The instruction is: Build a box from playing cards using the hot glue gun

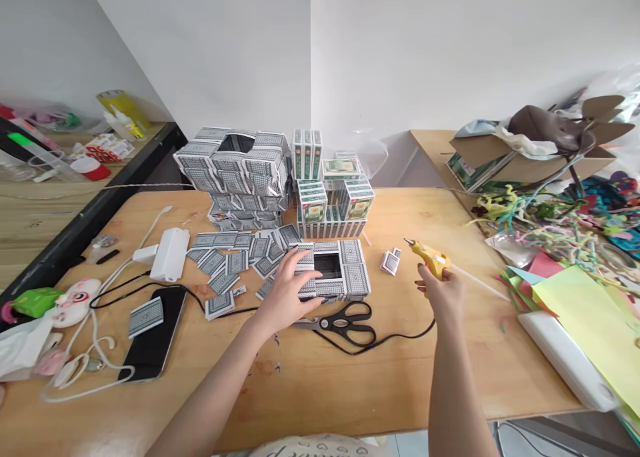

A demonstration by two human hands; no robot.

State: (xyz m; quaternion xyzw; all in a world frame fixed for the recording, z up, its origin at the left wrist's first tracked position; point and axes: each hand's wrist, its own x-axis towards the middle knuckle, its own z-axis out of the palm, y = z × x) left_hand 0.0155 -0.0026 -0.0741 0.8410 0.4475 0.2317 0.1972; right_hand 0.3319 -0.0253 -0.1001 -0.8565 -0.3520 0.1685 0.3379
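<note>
My right hand (443, 287) is wrapped round a yellow glue gun (431, 257), whose nozzle points up and left and whose glue stick sticks out to the right. My left hand (293, 290), fingers apart, is over the left end of a flat box shape made of playing cards (356, 267); whether the fingertips touch it is hard to tell. A dark square opening (327, 266) shows in that shape's middle. Black-handled scissors (347, 323) lie just in front of it. A small folded card piece (391, 262) lies between the shape and the glue gun.
A tall card structure (235, 170) and stacked card boxes (333, 210) stand at the back. Loose cards (225, 263) spread left of my left hand. A phone (155, 337), white adapter (170, 253) and cables lie left; a black cord crosses the front. Coloured paper (590, 323) lies right.
</note>
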